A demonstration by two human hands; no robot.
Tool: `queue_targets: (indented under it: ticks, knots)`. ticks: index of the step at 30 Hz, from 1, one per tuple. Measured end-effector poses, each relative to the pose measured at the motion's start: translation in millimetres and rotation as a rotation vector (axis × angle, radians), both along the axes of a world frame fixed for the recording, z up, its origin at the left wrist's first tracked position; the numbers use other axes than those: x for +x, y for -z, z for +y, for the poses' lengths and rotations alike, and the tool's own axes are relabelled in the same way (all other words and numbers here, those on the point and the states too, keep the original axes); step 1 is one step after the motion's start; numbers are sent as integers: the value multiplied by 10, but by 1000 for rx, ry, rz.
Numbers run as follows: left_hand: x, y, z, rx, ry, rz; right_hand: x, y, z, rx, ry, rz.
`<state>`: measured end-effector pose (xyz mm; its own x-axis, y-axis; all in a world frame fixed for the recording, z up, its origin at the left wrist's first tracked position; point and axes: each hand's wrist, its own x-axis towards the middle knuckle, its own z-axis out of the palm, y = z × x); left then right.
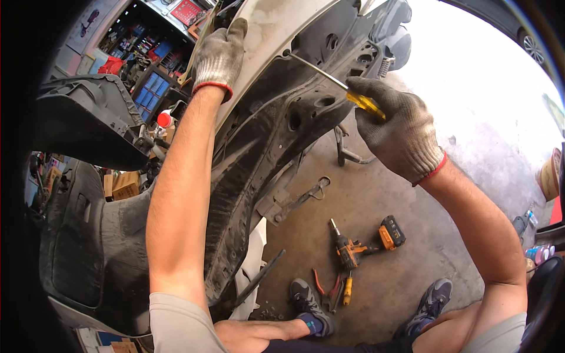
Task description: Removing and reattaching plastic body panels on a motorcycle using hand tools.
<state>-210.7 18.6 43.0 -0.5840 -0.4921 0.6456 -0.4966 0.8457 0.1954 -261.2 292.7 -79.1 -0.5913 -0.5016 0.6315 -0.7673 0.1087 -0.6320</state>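
Observation:
Both my hands wear grey knit gloves with red cuffs. At the upper middle my left hand (218,56) grips the left edge of a pale scooter body panel (266,32), thumb on its face; the fingertips are partly hidden. My right hand (400,120) is closed round the yellow handle of a screwdriver (367,106). Its long shaft slants up to the left, and its tip sits at a dark round spot by the panel's lower edge. A dusty black plastic underside (259,126), with several holes, runs alongside the panel.
On the concrete floor lie an orange-and-black cordless impact driver (350,252), red-handled pliers (325,288) and another yellow-handled screwdriver (347,291), near my shoes. A black scooter seat (88,120) juts in at left. Shelves and boxes stand behind. A metal stand (353,156) is under the scooter.

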Motion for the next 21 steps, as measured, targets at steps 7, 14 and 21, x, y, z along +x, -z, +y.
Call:
queue_targets:
  ticks: [7,14,21]
  knots:
    - [15,-6,-42,-71,-2,-50,-8,105,-134,-186,-70,-215]
    - [83,-125,323,-2,-6,-61,-23,142,-158,-190,-195,-412]
    - [35,-52,206,-31,-33,-26,2,36,-123,-205,-262,-762]
